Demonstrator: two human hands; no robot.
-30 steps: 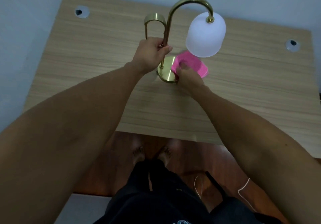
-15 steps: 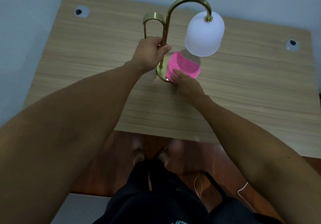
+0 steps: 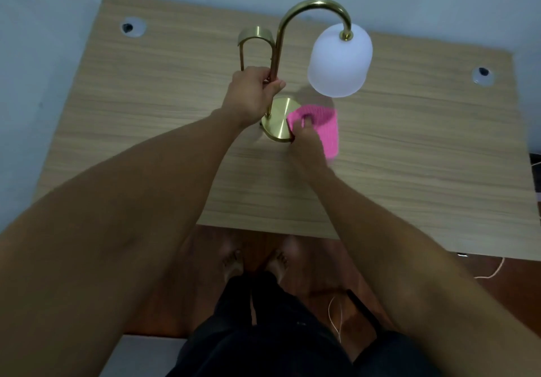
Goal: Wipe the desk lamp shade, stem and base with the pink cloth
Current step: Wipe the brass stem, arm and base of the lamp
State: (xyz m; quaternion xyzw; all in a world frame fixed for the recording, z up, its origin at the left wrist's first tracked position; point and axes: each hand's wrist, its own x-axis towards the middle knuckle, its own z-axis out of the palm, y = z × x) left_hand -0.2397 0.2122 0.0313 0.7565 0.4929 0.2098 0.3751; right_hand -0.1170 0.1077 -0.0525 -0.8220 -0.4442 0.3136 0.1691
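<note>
Lamp (image 3: 313, 54) upright, shade (image 3: 339, 60) mouth downward.

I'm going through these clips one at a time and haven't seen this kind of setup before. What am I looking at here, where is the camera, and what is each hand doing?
There is no machine here: a person works with bare hands, and the single wide-angle camera sits on their head, looking down over both arms.

On the wooden desk stands a brass desk lamp with a white shade, a curved stem and a round base.

The left hand is closed around the stem, apparently steadying the lamp. The right hand grips the pink cloth at the right edge of the base. Below the desk you see the person's dark trousers and bare feet.
</note>
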